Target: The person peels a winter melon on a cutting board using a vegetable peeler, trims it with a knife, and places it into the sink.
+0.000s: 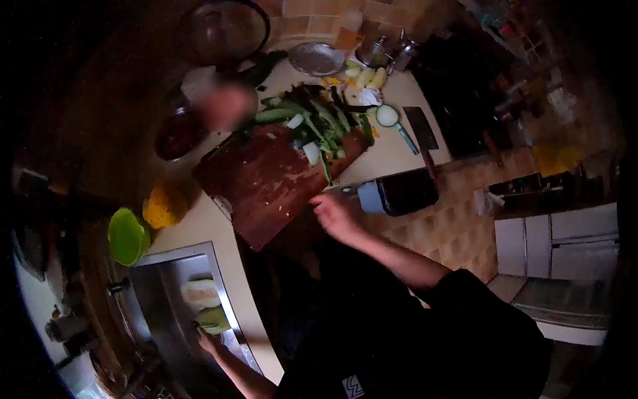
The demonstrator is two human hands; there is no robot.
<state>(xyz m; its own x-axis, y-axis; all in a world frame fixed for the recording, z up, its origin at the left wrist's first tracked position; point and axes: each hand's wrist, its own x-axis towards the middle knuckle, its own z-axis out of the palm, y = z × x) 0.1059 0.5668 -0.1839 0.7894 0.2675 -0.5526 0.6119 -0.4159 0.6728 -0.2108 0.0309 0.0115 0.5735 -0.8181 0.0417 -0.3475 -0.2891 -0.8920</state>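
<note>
My left hand (208, 341) reaches into the steel sink (163, 282), its fingers at the end of a green gourd-like vegetable (214, 320). In the dim light I cannot tell whether the fingers grip it. A paler piece (200, 293) lies beside it. My right hand (334, 218) is near the front edge of a large reddish-brown cutting board (266, 176), slightly blurred, with its fingers curled in and nothing visible in them. Long green peels (322, 123) and a few white chunks (311, 153) are heaped on the board's far part.
A cleaver (421, 128), a blue-handled tool (407, 138) and a cut pale-green round (387, 116) lie right of the board. A green bowl (128, 237) and an orange-yellow item (164, 205) stand by the sink. A metal plate (316, 59) is behind. A dark bin (409, 193) hangs below the counter.
</note>
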